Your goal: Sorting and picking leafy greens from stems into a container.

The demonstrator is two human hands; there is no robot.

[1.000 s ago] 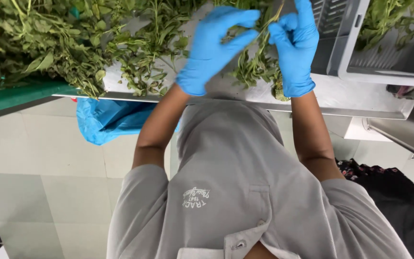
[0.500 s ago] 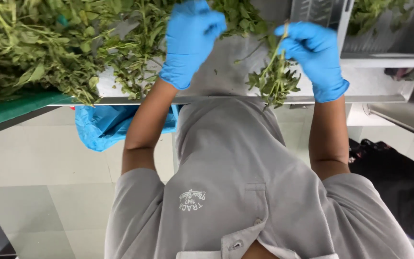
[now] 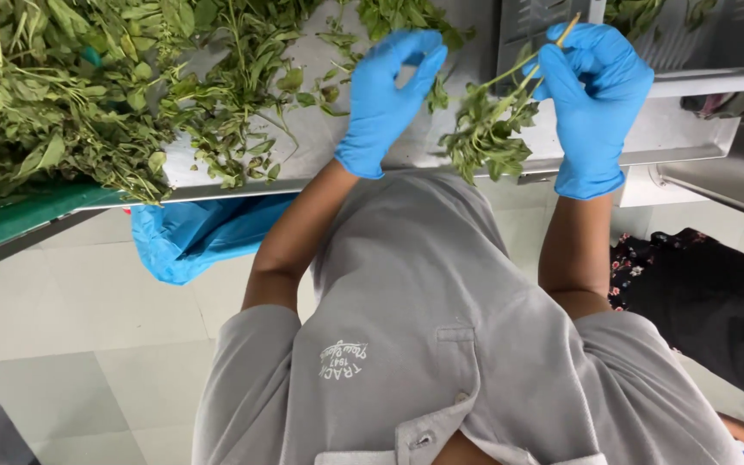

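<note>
At the upper right of the frame, we pinched the leafy sprig by its stem in our right hand above the surface, while our left hand, fingertips nearly touching, should have stripped it gently.

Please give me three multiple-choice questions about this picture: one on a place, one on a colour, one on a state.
1. Where is the big pile of greens?
A. left end of the table
B. on the floor
C. in a bucket
2. Glove colour?
A. white
B. blue
C. black
3. What does the right hand hold?
A. nothing
B. a knife
C. a leafy sprig

Answers: 1 A, it lies on the metal table; 2 B, the left hand and right hand wear blue; 3 C, its fingers pinch the stem.
</note>
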